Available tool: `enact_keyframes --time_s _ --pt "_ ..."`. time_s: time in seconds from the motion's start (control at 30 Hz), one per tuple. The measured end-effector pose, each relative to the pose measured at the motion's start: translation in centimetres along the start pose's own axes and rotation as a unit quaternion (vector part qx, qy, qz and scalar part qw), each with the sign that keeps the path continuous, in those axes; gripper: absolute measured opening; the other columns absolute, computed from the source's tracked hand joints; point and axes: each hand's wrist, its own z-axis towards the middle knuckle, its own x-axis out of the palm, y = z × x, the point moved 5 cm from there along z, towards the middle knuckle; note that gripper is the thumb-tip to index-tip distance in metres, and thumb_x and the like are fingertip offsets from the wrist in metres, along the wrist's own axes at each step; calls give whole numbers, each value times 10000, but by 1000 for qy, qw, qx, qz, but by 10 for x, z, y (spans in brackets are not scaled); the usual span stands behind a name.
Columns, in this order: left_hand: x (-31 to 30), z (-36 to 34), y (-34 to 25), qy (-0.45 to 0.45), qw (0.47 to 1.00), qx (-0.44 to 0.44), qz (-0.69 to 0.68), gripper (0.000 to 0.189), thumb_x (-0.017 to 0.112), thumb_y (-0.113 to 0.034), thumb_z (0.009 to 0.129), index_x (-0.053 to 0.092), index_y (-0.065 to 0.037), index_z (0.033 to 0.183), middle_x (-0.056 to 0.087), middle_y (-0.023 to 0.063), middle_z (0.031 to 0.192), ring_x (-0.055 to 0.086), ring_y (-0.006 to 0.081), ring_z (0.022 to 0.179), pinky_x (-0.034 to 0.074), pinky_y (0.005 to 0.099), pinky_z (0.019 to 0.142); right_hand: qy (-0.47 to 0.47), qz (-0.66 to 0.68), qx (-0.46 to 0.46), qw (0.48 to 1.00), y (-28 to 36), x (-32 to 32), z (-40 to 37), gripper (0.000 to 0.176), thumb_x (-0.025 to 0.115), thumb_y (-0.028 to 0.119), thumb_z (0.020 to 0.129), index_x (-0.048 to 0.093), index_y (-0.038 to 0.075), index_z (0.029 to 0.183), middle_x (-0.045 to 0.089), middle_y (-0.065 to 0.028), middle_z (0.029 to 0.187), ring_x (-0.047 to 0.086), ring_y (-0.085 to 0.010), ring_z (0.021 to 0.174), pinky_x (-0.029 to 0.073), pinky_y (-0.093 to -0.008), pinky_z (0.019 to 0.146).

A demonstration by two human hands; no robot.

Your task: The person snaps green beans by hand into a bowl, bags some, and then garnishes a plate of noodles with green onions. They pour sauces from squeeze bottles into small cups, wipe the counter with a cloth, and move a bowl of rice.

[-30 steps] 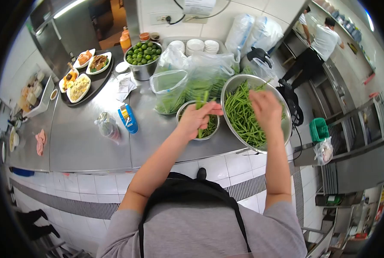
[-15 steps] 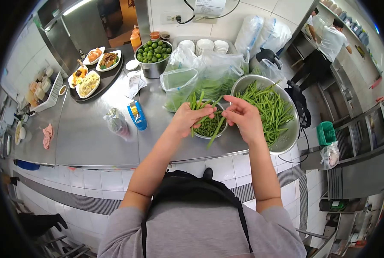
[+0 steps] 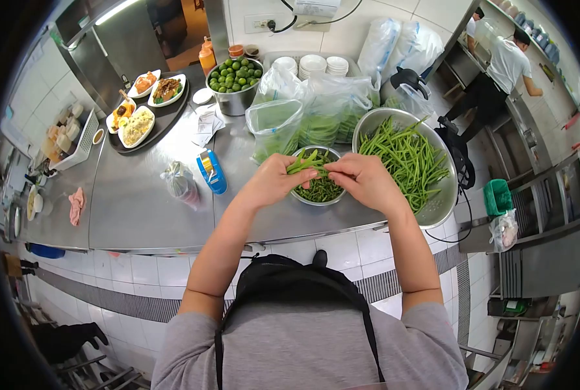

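Observation:
Several green beans (image 3: 308, 162) lie bunched in my left hand (image 3: 273, 182), whose fingers are wrapped round them. My right hand (image 3: 368, 181) meets the left fingertips and pinches at the ends of the beans. Both hands are above a small metal bowl (image 3: 320, 203) of short green bits (image 3: 322, 190). To the right, a large metal colander (image 3: 440, 209) is heaped with whole green beans (image 3: 403, 162). Clear plastic bags of greens (image 3: 273, 130) stand just behind the small bowl.
A steel counter (image 3: 134, 208) runs along the front. On it are a pot of green limes (image 3: 236, 104), a blue carton (image 3: 212, 172), a clear bag (image 3: 180, 185) and a dark tray (image 3: 166, 120) with plated food. Two people (image 3: 507, 65) stand at the far right.
My hands have come together and lowered over the small bowl. The beans that fanned out from the left hand are now gathered closer. The view has shifted slightly.

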Motion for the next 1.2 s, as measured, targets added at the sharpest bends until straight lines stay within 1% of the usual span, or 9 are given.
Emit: enact_keyframes --time_s 0.2,0.33,0.5,0.57,0.67,0.83,0.9,0.97,1.2 --pt "-2 4 11 15 996 3 88 174 631 -231 820 677 -64 800 559 -34 605 420 31 522 317 213 464 -31 -213 -79 973 14 5 -3 116 591 8 754 605 19 868 550 -102 715 535 -262 603 443 -280 545" --pt "-1 1 3 44 998 38 6 146 642 -224 812 683 -84 799 512 -41 566 417 31 506 314 215 459 -135 33 13 990 5 2 -4 79 605 73 797 588 7 838 547 -42 691 534 -157 589 437 -261 529" --pt "-2 6 6 28 999 17 -35 205 658 -243 800 679 -57 885 600 -16 669 475 46 575 380 219 510 -333 432 104 832 -42 13 -5 70 575 79 848 601 17 832 524 37 666 493 -47 594 403 -190 522" --pt "-5 8 40 -14 993 -106 -58 192 679 -239 781 678 -59 849 579 -25 647 426 45 495 327 212 449 -325 391 105 855 -47 10 -3 78 596 81 826 597 7 852 530 12 656 497 -54 590 408 -197 525" --pt "-8 19 62 -123 958 -42 -254 193 708 -231 752 670 -49 801 556 -26 620 377 51 438 273 212 409 -182 -76 66 978 -63 37 -2 138 621 79 769 611 13 890 588 -123 751 585 -211 625 460 -289 575" --pt "-8 27 74 -200 941 -36 -272 193 727 -215 733 638 -45 760 537 -29 598 384 56 436 283 211 411 -219 -84 88 968 -73 54 -10 172 608 110 786 624 -2 915 604 -111 748 600 -208 628 463 -292 563" --pt "-5 25 76 -211 939 -30 -272 190 727 -212 734 627 -51 749 528 -31 593 386 56 437 283 209 411 -62 197 296 932 -67 64 -13 167 608 124 792 631 -16 880 578 -77 651 569 -140 561 443 -259 532" --pt "-4 27 75 -233 929 -42 -285 185 722 -209 740 614 -59 746 503 -38 581 391 53 442 291 210 415 -49 181 268 945 -57 66 -11 160 603 131 806 637 -21 842 547 -45 586 519 -93 513 419 -236 505" --pt "12 26 71 -250 871 -8 -424 163 706 -185 758 619 -50 786 526 -22 626 380 45 452 302 216 418 -314 289 157 891 -54 55 -16 158 557 116 867 632 -23 862 558 -21 725 471 -58 568 389 -186 531"
